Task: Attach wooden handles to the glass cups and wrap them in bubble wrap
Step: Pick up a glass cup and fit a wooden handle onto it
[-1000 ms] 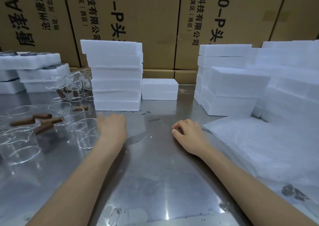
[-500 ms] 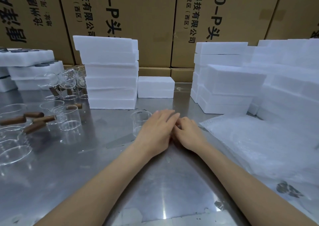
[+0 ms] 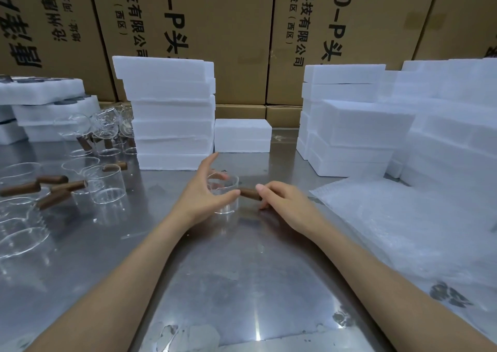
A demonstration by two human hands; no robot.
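A clear glass cup [image 3: 225, 201] stands upright on the steel table [image 3: 242, 271] at the centre. My left hand [image 3: 200, 193] curls round its left side, thumb on the near rim and fingers behind it. My right hand [image 3: 285, 203] pinches a brown wooden handle [image 3: 250, 193] and holds its tip against the cup's right side. More glass cups [image 3: 106, 187] and loose wooden handles [image 3: 52, 179] lie at the left. A pile of bubble wrap [image 3: 403, 225] lies at the right.
A stack of white foam blocks [image 3: 166, 114] stands behind the cup, with one low block [image 3: 242, 136] beside it. More foam stacks [image 3: 355, 125] rise at the right and far left [image 3: 45, 104]. Cardboard boxes [image 3: 204, 28] wall off the back. Cups with handles fitted [image 3: 105, 131] stand at the back left.
My left hand brought a cup from the left cluster to the centre and now grips it. My right hand has uncurled to show a wooden handle, now held against the cup.
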